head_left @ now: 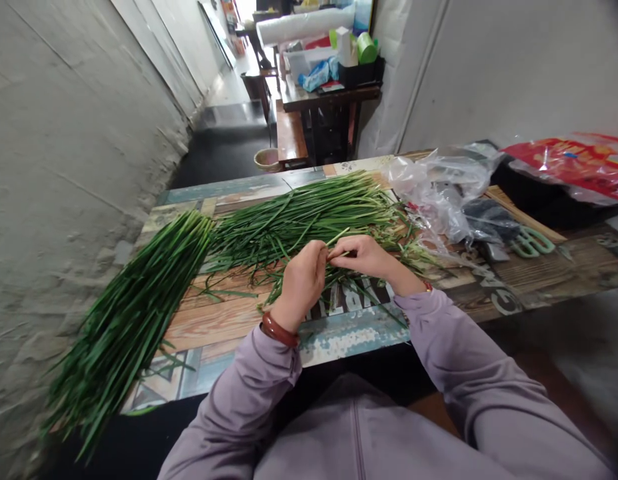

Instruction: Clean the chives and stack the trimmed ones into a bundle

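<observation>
My left hand (303,280) and my right hand (365,257) meet over the middle of the table, both pinched on one thin chive stalk (339,238) that runs between them. Behind the hands lies a loose heap of green chives (309,217). A tidy, aligned bundle of chives (139,313) lies along the table's left side, reaching past the near edge. A red bracelet sits on my left wrist.
The patterned wooden table (229,327) stands against a grey wall on the left. Crumpled clear plastic bags (439,187), green-handled scissors (531,243) and a red bag (573,163) lie to the right. A cluttered dark table (333,93) stands behind.
</observation>
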A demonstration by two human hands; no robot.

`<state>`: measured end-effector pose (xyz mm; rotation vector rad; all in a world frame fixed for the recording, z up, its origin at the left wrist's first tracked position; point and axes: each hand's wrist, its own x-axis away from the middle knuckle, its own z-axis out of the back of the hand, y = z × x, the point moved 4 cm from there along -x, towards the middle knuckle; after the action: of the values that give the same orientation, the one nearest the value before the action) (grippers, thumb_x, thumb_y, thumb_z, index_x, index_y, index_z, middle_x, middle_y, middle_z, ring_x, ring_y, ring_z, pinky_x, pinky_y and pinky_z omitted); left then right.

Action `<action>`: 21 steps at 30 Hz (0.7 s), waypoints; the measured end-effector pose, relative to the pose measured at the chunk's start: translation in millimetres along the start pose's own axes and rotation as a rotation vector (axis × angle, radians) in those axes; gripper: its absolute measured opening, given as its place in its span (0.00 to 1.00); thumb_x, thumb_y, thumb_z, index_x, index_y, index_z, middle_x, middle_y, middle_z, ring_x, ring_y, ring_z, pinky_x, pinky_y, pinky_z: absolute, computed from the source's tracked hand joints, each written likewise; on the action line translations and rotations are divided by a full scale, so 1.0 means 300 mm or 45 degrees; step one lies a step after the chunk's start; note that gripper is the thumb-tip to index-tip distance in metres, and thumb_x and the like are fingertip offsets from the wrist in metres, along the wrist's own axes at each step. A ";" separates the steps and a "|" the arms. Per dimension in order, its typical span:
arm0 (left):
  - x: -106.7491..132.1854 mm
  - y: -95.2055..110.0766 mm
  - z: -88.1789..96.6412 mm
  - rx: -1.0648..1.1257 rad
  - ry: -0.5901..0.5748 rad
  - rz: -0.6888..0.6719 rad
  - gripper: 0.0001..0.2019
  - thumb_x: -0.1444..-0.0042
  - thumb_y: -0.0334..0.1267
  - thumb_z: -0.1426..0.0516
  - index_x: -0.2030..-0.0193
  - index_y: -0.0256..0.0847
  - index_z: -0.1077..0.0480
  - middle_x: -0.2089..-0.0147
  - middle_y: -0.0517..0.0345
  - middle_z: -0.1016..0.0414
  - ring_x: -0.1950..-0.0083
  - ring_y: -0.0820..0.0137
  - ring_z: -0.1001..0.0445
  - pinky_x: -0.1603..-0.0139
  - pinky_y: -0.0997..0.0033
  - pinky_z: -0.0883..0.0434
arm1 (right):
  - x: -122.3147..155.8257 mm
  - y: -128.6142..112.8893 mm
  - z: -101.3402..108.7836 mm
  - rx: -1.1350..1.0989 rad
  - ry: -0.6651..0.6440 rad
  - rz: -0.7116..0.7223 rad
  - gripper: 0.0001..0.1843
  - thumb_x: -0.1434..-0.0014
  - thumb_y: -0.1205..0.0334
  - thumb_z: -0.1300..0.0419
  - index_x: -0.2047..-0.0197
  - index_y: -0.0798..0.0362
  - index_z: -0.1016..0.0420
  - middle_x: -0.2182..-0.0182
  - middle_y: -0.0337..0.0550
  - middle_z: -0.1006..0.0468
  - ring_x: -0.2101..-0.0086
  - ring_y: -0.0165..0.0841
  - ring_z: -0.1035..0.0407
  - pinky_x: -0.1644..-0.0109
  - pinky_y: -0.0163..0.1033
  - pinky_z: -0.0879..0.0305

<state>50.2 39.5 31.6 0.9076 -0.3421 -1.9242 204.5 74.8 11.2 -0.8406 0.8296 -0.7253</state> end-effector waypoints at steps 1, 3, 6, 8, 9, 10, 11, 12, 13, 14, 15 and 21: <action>0.003 -0.006 -0.015 -0.044 -0.090 0.056 0.09 0.31 0.38 0.54 0.62 0.42 0.36 0.70 0.60 0.32 0.69 0.72 0.33 0.67 0.73 0.40 | -0.002 0.004 -0.004 0.050 0.043 -0.008 0.08 0.45 0.59 0.35 0.68 0.53 0.16 0.72 0.41 0.20 0.71 0.30 0.29 0.65 0.35 0.37; 0.006 -0.016 -0.033 -0.103 -0.208 0.140 0.09 0.32 0.38 0.54 0.63 0.42 0.37 0.72 0.61 0.35 0.72 0.71 0.36 0.70 0.72 0.45 | -0.003 0.013 0.000 0.125 0.137 -0.041 0.06 0.47 0.60 0.34 0.71 0.53 0.17 0.73 0.41 0.19 0.72 0.30 0.30 0.67 0.35 0.38; 0.000 -0.019 -0.044 -0.022 -0.276 0.134 0.10 0.32 0.39 0.54 0.65 0.42 0.38 0.72 0.62 0.37 0.72 0.72 0.38 0.69 0.72 0.45 | -0.003 0.021 0.017 0.137 0.221 -0.075 0.07 0.46 0.59 0.33 0.71 0.53 0.17 0.72 0.41 0.18 0.72 0.29 0.30 0.67 0.34 0.38; -0.008 -0.023 -0.046 0.071 -0.283 0.112 0.10 0.32 0.39 0.54 0.66 0.42 0.38 0.72 0.62 0.37 0.72 0.73 0.39 0.68 0.72 0.45 | -0.002 0.024 0.031 0.132 0.262 -0.088 0.08 0.46 0.58 0.34 0.71 0.53 0.17 0.73 0.41 0.19 0.73 0.29 0.30 0.67 0.34 0.38; -0.011 -0.026 -0.046 0.112 -0.284 0.114 0.10 0.33 0.39 0.53 0.66 0.41 0.38 0.72 0.63 0.38 0.72 0.73 0.40 0.68 0.73 0.45 | -0.002 0.026 0.038 0.134 0.284 -0.098 0.09 0.45 0.57 0.35 0.71 0.54 0.18 0.73 0.40 0.19 0.73 0.28 0.31 0.67 0.34 0.39; -0.014 -0.031 -0.045 0.146 -0.281 0.125 0.10 0.33 0.39 0.53 0.67 0.41 0.39 0.73 0.63 0.38 0.72 0.74 0.41 0.68 0.73 0.45 | -0.001 0.028 0.045 0.137 0.303 -0.109 0.10 0.45 0.57 0.35 0.71 0.54 0.18 0.74 0.40 0.20 0.73 0.28 0.31 0.67 0.34 0.39; -0.017 -0.035 -0.044 0.176 -0.276 0.142 0.11 0.33 0.39 0.53 0.67 0.41 0.39 0.74 0.64 0.39 0.72 0.74 0.41 0.68 0.73 0.45 | -0.001 0.029 0.051 0.141 0.318 -0.119 0.10 0.44 0.56 0.36 0.70 0.54 0.18 0.74 0.40 0.20 0.73 0.28 0.32 0.67 0.34 0.39; -0.019 -0.038 -0.042 0.203 -0.271 0.160 0.12 0.33 0.40 0.53 0.68 0.41 0.40 0.74 0.64 0.39 0.72 0.74 0.41 0.68 0.73 0.44 | 0.000 0.030 0.057 0.145 0.331 -0.127 0.11 0.43 0.56 0.37 0.70 0.54 0.19 0.73 0.40 0.20 0.73 0.28 0.31 0.67 0.34 0.39; -0.020 -0.039 -0.040 0.227 -0.267 0.174 0.13 0.33 0.40 0.53 0.69 0.41 0.40 0.75 0.64 0.39 0.72 0.74 0.41 0.68 0.73 0.44 | 0.000 0.029 0.063 0.150 0.341 -0.131 0.12 0.42 0.55 0.38 0.70 0.54 0.19 0.73 0.40 0.20 0.72 0.29 0.31 0.66 0.34 0.39; -0.021 -0.039 -0.038 0.248 -0.264 0.184 0.13 0.33 0.40 0.53 0.70 0.41 0.41 0.75 0.64 0.39 0.72 0.74 0.41 0.68 0.73 0.44 | 0.000 0.028 0.068 0.155 0.347 -0.134 0.13 0.42 0.55 0.39 0.69 0.54 0.19 0.73 0.40 0.20 0.72 0.29 0.31 0.66 0.34 0.39; -0.022 -0.038 -0.037 0.264 -0.265 0.188 0.14 0.33 0.40 0.53 0.71 0.41 0.41 0.75 0.64 0.40 0.72 0.74 0.41 0.68 0.73 0.43 | 0.001 0.025 0.072 0.165 0.352 -0.134 0.14 0.41 0.54 0.40 0.69 0.54 0.20 0.73 0.40 0.21 0.71 0.29 0.31 0.66 0.35 0.39; -0.020 -0.027 -0.046 0.205 -0.364 0.112 0.12 0.34 0.40 0.53 0.70 0.42 0.41 0.74 0.64 0.40 0.72 0.74 0.42 0.68 0.73 0.45 | -0.003 0.021 0.064 0.224 0.347 -0.090 0.20 0.35 0.49 0.46 0.73 0.52 0.26 0.75 0.39 0.25 0.71 0.30 0.32 0.63 0.36 0.38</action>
<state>56.4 50.4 20.2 0.7051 -0.7026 -1.9665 221.7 85.2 14.0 -0.6232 0.9663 -0.9758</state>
